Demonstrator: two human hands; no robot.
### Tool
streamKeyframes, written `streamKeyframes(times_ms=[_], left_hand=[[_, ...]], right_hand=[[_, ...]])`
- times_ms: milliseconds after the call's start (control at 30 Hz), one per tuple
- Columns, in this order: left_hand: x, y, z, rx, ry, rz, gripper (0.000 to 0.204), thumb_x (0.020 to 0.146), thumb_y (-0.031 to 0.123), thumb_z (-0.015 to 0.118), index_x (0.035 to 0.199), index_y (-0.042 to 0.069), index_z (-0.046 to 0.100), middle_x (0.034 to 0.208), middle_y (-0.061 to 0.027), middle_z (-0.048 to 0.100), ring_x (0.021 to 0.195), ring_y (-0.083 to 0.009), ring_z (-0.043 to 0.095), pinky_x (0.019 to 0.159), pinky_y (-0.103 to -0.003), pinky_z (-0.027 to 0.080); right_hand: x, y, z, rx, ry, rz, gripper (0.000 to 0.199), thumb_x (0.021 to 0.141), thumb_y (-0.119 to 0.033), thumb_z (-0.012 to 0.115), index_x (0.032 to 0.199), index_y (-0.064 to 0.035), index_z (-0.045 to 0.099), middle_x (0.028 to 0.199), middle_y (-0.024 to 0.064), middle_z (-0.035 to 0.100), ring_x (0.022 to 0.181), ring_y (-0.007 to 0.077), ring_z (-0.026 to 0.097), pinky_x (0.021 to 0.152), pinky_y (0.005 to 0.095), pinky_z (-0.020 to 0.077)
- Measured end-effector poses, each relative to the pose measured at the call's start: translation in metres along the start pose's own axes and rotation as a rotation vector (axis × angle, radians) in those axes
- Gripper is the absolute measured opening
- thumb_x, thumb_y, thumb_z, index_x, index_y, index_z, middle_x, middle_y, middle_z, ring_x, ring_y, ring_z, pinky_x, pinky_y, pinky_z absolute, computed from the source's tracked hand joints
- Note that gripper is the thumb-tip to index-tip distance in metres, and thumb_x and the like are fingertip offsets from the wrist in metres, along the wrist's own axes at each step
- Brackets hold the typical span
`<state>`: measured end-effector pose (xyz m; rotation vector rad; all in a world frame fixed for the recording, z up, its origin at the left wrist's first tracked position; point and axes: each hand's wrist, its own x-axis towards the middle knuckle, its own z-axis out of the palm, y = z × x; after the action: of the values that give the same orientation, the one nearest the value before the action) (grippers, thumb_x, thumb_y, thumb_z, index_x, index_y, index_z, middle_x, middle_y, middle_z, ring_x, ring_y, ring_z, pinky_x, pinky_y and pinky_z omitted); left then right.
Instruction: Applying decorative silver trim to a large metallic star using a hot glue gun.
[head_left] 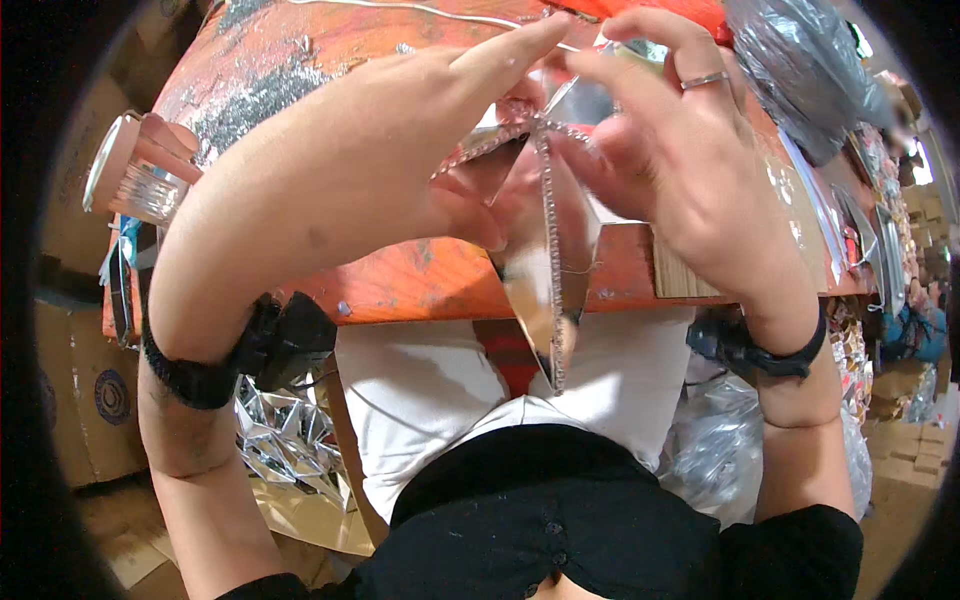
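Note:
A mirrored silver star ornament [575, 225] with beaded or glittery seams hangs over the table's front edge, one long point toward my lap. My left hand [400, 130] grips its left side; the fingers curl partly beneath it and are partly hidden. My right hand [690, 160], with a ring on one finger, holds the star's right side. Its index finger and thumb curve around the upper points. Both hands meet near the star's centre, where the seams join. Reflections on the shiny faces make the fingertips hard to separate from the star.
The orange-red table [400, 285] carries scattered silver glitter. A clear tub with pink parts [150, 175] stands at its left edge. A grey plastic bag [800, 70] lies far right, and a white cord [430, 12] crosses the back. Silver mirrored pieces [290, 435] lie below left, beside cardboard boxes [85, 390].

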<state>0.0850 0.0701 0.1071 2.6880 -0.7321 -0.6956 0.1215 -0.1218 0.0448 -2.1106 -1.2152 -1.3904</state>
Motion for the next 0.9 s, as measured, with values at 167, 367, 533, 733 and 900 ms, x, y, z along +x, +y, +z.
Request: streamKeyframes(times_ms=[167,367,533,733,900], left_hand=[[0.016,-0.041,0.027,0.073,0.461,0.332,0.104,0.06,0.009,0.077,0.149,0.012,0.023,0.133,-0.013,0.053,0.13,-0.0318,0.041,0.109,-0.042,0.032],[0.009,-0.046,0.0,0.592,0.739,0.304,0.092,0.07,0.011,0.073,0.148,0.013,0.025,0.139,-0.0134,0.048,0.135,-0.0316,0.035,0.111,-0.042,0.028],[-0.005,-0.005,0.001,0.306,0.469,0.087,0.086,0.075,0.025,0.075,0.146,0.007,0.029,0.125,-0.02,0.056,0.111,-0.0334,0.057,0.095,-0.039,0.042],[0.0,0.021,0.019,0.237,0.347,0.015,0.103,0.066,0.03,0.08,0.149,0.01,0.022,0.115,-0.0226,0.058,0.112,-0.0366,0.054,0.095,-0.044,0.041],[0.013,-0.016,0.012,0.321,0.388,0.288,0.114,0.056,0.027,0.081,0.151,0.018,0.021,0.127,-0.0123,0.056,0.126,-0.0318,0.043,0.109,-0.045,0.028]], right_hand=[[-0.021,0.022,-0.064,0.188,-0.578,0.422,0.055,0.097,-0.047,0.041,0.093,0.0003,0.068,0.098,0.0159,0.057,0.098,0.0289,0.051,0.087,0.0346,0.0397],[-0.03,-0.019,-0.092,0.776,-0.846,0.497,0.072,0.093,-0.062,0.036,0.112,0.0018,0.064,0.099,0.0156,0.058,0.096,0.0291,0.054,0.086,0.0377,0.0427],[-0.027,-0.028,-0.116,0.824,-0.56,0.604,0.055,0.091,-0.051,0.054,0.095,0.0023,0.068,0.078,0.009,0.062,0.066,0.0197,0.056,0.062,0.0298,0.0424],[-0.038,0.007,-0.128,0.523,-0.254,0.69,0.037,0.095,-0.031,0.056,0.082,0.0018,0.064,0.074,0.0036,0.057,0.065,0.0091,0.047,0.059,0.0219,0.0348],[-0.049,0.012,-0.132,0.449,-0.416,0.661,0.034,0.095,-0.029,0.057,0.079,0.0009,0.06,0.072,0.003,0.054,0.065,0.0105,0.047,0.057,0.0215,0.0336]])
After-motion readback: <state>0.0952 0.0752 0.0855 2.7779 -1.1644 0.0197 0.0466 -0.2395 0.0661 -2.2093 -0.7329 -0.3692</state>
